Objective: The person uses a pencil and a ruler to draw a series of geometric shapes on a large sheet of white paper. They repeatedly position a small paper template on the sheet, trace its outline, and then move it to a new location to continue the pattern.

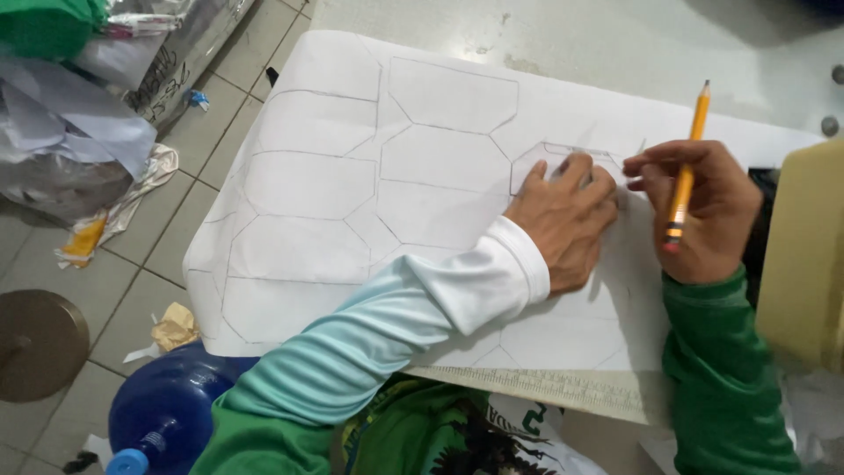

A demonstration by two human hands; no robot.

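a single head-worn camera looks steeply down, from close above, over the person's own arms onto a sheet of paper on a table, with tiled floor at the left edge; no second view shares the scene.

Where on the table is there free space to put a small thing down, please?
Bare grey table lies beyond the white paper's far edge. The paper's left half carries only pencil outlines. It is crowded on the right, where the left hand presses a template and the right hand holds a pencil.
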